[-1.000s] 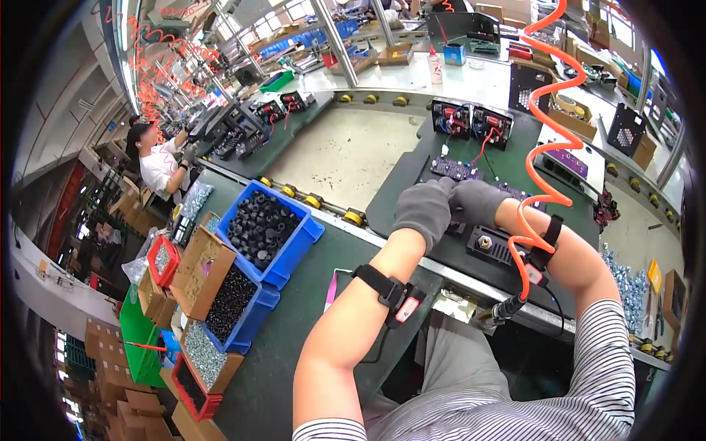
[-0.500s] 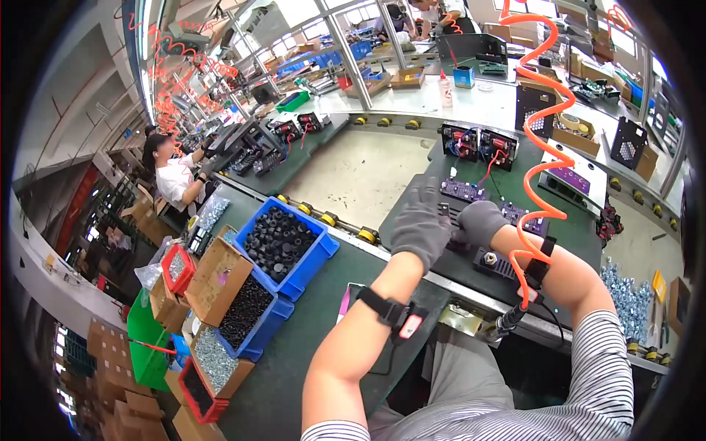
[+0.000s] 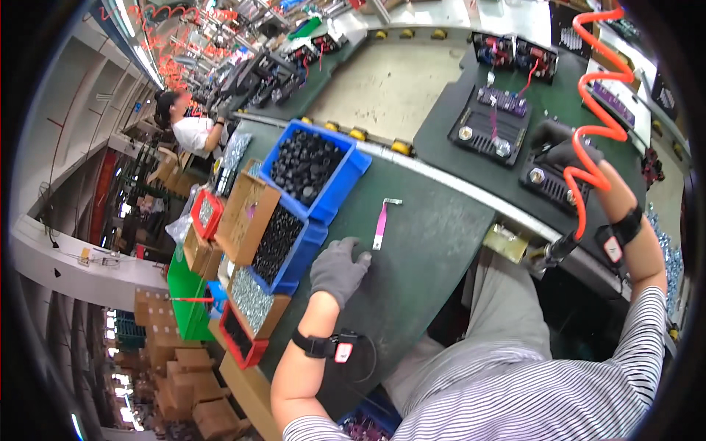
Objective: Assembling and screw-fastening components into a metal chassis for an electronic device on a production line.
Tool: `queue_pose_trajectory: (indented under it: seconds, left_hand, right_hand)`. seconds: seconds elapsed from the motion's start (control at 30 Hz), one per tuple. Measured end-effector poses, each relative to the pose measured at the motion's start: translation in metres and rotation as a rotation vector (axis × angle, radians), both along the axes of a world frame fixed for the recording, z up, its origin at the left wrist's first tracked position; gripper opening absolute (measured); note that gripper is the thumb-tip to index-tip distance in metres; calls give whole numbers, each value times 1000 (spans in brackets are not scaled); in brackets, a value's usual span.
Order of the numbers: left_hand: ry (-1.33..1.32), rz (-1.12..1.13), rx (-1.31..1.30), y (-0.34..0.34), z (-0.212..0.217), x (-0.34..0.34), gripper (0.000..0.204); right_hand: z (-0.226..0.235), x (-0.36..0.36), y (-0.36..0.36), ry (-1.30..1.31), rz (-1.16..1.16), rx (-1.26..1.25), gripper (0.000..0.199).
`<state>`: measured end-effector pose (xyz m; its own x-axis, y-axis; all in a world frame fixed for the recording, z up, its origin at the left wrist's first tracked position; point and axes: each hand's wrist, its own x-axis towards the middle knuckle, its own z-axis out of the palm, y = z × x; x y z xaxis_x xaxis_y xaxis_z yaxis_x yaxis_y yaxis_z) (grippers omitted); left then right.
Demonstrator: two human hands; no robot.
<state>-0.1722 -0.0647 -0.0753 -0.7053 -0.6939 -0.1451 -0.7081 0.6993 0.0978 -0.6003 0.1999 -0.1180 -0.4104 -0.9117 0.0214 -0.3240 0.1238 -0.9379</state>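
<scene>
Over the green bench my grey-gloved left hand [image 3: 340,272] hovers or rests with thumb and fingers apart, and nothing shows in it. Close to its fingertips lies a pink strip with metal ends [image 3: 382,224]. Left of that hand stand a blue bin of small black screws [image 3: 277,248] and a carton of silvery screws [image 3: 252,300]. My right hand [image 3: 566,153], also gloved in grey, is at a black slotted panel [image 3: 535,176] on the right. Its fingers are bent and partly hidden. Beside it lies another black panel [image 3: 485,138] with a purple circuit board [image 3: 503,101].
An orange coiled hose [image 3: 599,132] hangs in front of my right arm, ending at a dark tool [image 3: 553,251]. A blue bin of black caps [image 3: 305,167] and a red tray [image 3: 241,339] stand left. A co-worker [image 3: 193,132] works at the far left.
My left hand has left the black panels and come down left beside the screw bins. The view has swung down and left. My right hand stays among the panels.
</scene>
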Motion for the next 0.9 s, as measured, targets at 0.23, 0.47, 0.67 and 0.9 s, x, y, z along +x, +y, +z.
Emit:
queue_pose_trajectory:
  seconds: [0.23, 0.47, 0.67, 0.9]
  left_hand:
    - [27, 49, -47, 12, -39, -26, 43]
    - [-169, 55, -176, 3, -35, -56, 31]
    - [303, -151, 143, 28, -10, -81, 19]
    - [726, -287, 809, 89, 4, -190, 17]
  right_hand:
    - [-1, 22, 78, -403, -339, -165, 31]
    - [0, 33, 123, -378, -463, -132, 32]
    - [8, 42, 143, -321, -362, -55, 35]
    - [6, 42, 137, -226, -356, -114, 33]
